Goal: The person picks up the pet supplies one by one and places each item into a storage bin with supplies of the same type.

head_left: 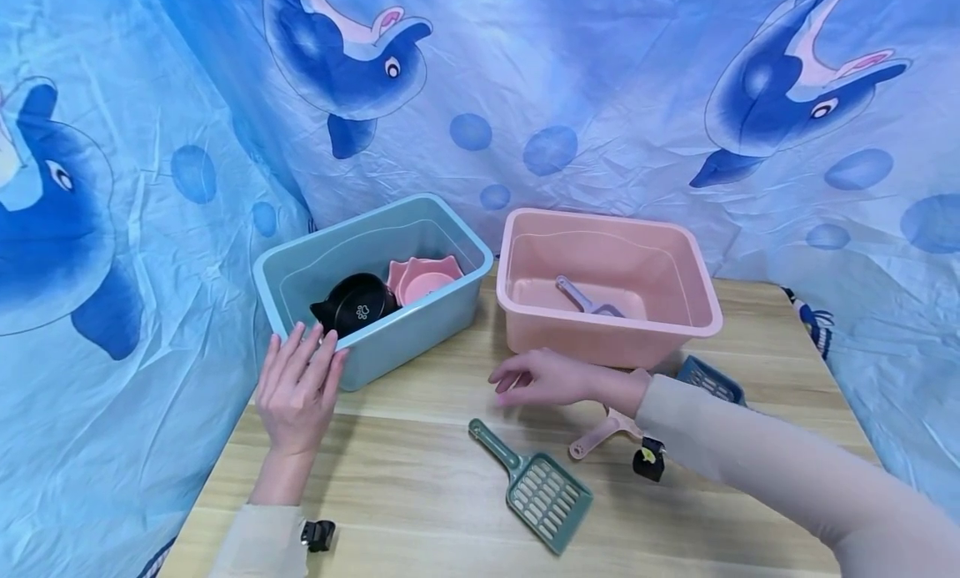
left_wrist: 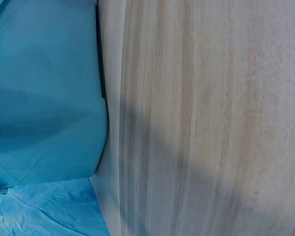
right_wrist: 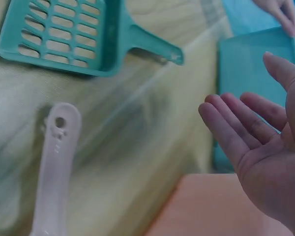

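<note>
My left hand (head_left: 298,394) is at the front left of the blue bin (head_left: 412,344), its extended fingers at the rim. Inside that bin sit a black cat-eared bowl (head_left: 360,305) and a pink cat-eared bowl (head_left: 427,282). In front of the pink bin (head_left: 600,332), my right hand (head_left: 543,378) hovers over the table with relaxed fingers and an empty palm, as the right wrist view shows. Nearest to it are a green litter scoop (head_left: 547,495) and a pink scoop (head_left: 596,436), partly hidden by my forearm.
A lilac scoop (head_left: 581,299) lies in the pink bin. Beside that bin, a dark blue scoop (head_left: 708,379) is partly covered by my right sleeve. The wooden table (head_left: 405,478) is backed by a blue dolphin-print curtain (head_left: 487,77).
</note>
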Available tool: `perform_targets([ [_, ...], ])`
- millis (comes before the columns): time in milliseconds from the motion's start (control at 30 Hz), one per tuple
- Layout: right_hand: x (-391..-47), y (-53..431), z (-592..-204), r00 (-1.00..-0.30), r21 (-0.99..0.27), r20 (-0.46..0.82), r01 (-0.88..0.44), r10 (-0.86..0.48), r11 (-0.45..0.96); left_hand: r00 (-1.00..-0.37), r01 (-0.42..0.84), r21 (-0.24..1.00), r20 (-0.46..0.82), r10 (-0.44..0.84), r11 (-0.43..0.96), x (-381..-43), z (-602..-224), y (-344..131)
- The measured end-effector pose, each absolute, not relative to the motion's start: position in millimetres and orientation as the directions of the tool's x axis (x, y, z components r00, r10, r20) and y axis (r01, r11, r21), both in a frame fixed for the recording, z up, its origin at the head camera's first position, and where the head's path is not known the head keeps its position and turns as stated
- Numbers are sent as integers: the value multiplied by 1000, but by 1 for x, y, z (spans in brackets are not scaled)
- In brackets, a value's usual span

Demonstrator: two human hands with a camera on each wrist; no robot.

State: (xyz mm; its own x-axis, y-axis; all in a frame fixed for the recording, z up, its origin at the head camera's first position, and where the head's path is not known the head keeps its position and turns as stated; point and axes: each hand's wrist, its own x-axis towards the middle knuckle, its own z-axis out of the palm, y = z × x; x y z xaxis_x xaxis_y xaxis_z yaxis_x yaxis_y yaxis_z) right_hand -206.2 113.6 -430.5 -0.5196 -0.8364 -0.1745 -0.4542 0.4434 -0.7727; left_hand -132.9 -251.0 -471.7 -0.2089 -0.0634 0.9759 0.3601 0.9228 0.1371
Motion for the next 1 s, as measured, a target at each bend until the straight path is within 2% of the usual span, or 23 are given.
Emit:
perform_targets([
  [100,-210,109,-445,-515,-797,-256,-366,-818,480,-210,357,137,976,-63,924,-133,-471,-251],
  [300,-211,103,-467,-501,-858,-418,-57,-758,511,-221,353,142,973,-65,925,-134,-471,-251],
  [500,-207,96,-484,-475,-866,-491,178,-730,467,-226,350,156,971,-78,924,-134,-472,-251],
  [733,-205,90,-493,-446,-853,-521,245,-728,460,-241,332,162,967,-83,929,-134,-473,-252],
  [1000,-199,86,-502,-436,-841,-541,256,-719,477,-250,327,167,964,-85,930,-134,-474,-251],
])
